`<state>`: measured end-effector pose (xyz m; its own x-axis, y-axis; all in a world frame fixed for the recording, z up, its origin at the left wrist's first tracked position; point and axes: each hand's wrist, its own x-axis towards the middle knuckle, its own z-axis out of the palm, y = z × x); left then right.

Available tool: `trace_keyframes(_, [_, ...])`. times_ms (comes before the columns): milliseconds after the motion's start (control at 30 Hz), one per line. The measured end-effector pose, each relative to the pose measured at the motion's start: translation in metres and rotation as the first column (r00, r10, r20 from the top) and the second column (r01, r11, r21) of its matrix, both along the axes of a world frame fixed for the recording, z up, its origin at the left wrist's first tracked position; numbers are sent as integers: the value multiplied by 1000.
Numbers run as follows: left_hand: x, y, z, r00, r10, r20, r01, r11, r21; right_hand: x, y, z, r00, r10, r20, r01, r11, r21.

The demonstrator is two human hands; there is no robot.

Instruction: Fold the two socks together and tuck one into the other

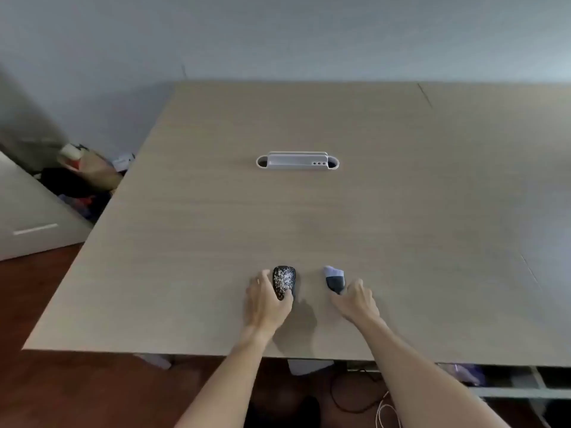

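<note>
My left hand (266,301) grips a dark, white-speckled rolled sock (283,282) near the front of the wooden table (401,211); fingers curl round its left side and thumb on its near end. My right hand (355,299) pinches the near end of a small sock (334,279) that is dark grey with a light blue-grey toe, lying on the table a short way right of the speckled one. Both forearms reach in from the table's front edge.
A grey plastic cable-port insert (297,162) sits in the middle of the table. Left of the table stand a white cabinet (27,217) and a pile of bags and clutter (86,177). Cables (364,396) lie on the floor below the front edge.
</note>
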<state>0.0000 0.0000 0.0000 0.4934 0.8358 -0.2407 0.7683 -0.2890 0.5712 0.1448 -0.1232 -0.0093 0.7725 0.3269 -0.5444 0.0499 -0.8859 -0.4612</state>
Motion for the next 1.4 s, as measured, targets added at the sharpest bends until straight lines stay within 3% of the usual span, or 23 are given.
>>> trace_keyframes(167, [15, -20, -20, 986, 164, -29, -164, 986, -17, -9, 13, -17, 985, -40, 167, 44, 999, -24])
trace_keyframes(333, [29, -13, -22, 985, 168, -30, -168, 986, -5, -5, 12, -26, 955, 94, 282, -90, 996, -27])
trace_keyframes(600, [29, 4, -20, 994, 108, -27, -108, 994, -6, 28, 31, -8, 955, 255, 150, -288, 918, 275])
trace_keyframes(867, [31, 10, -22, 995, 98, -20, -99, 993, -70, 49, 72, 5, 813, 565, 141, -581, 772, 256])
trace_keyframes(1067, [32, 14, -22, 997, 67, -30, -69, 995, -73, 65, 84, -9, 646, 741, 184, -757, 653, 32])
trace_keyframes(1167, [31, 15, -22, 999, 40, -37, -42, 997, -60, 75, 80, -5, 666, 724, 181, -732, 681, -31])
trace_keyframes(1300, [31, 16, -21, 999, -9, -51, 8, 1000, -25, 73, 89, 7, 722, 672, 167, -688, 722, 69])
trace_keyframes(1400, [31, 17, -20, 998, -36, -59, 35, 999, -12, 63, 100, 9, 709, 683, 175, -704, 694, 147])
